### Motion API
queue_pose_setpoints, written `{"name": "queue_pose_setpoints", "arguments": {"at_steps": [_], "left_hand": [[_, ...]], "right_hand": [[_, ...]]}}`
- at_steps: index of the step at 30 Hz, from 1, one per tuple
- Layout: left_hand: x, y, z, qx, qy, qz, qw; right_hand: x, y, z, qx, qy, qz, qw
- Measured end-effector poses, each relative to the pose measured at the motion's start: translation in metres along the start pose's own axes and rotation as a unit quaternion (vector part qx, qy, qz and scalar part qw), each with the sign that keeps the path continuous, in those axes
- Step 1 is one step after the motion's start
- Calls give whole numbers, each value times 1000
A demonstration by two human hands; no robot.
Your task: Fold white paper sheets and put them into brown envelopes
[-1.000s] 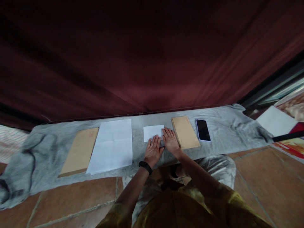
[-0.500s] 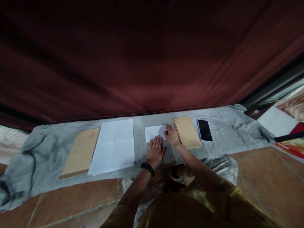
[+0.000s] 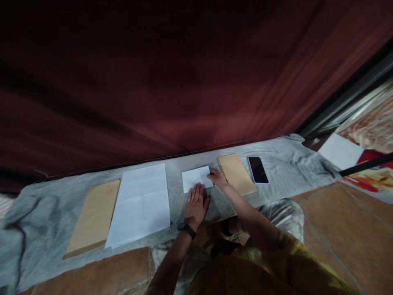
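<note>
A small folded white sheet of paper [image 3: 195,176] lies in front of me on the grey cloth. My left hand [image 3: 195,205] rests flat on its lower edge, fingers stretched out, with a dark band on the wrist. At the paper's right edge is my right hand [image 3: 217,178], its fingers curled together and closed on that side; the fingertips are partly hidden. Just right of this hand lie several brown envelopes [image 3: 238,174] in a stack. Larger white sheets [image 3: 139,205] are spread to the left, beside another brown envelope [image 3: 93,217].
A phone [image 3: 258,169] with a dark screen lies right of the envelope stack. The grey cloth [image 3: 288,168] covers a narrow surface before a dark red curtain [image 3: 184,82]. Tiled floor [image 3: 344,221] shows below. White paper [image 3: 341,150] and a colourful printed sheet [image 3: 371,180] are at far right.
My view has tilted and shifted a little. The right hand's fingers have curled in at the paper's right edge, and my left hand has slid toward the paper's lower edge.
</note>
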State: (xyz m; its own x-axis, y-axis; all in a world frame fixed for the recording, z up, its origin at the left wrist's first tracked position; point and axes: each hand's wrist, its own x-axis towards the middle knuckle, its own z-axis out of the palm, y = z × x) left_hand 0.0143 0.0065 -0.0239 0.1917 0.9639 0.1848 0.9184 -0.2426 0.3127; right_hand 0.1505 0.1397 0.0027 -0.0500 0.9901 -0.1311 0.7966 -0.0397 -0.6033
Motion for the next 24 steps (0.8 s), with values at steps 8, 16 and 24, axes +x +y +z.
{"name": "queue_pose_setpoints", "arguments": {"at_steps": [8, 16, 24], "left_hand": [[6, 15, -28, -279, 81, -141, 946], [27, 28, -52, -671, 83, -311, 668], [5, -5, -30, -607, 150, -329, 708]], "right_hand": [[-36, -20, -54, 69, 87, -65, 992], [-116, -51, -45, -124, 97, -258, 953], [-150, -19, 15, -63, -25, -322, 944]]}}
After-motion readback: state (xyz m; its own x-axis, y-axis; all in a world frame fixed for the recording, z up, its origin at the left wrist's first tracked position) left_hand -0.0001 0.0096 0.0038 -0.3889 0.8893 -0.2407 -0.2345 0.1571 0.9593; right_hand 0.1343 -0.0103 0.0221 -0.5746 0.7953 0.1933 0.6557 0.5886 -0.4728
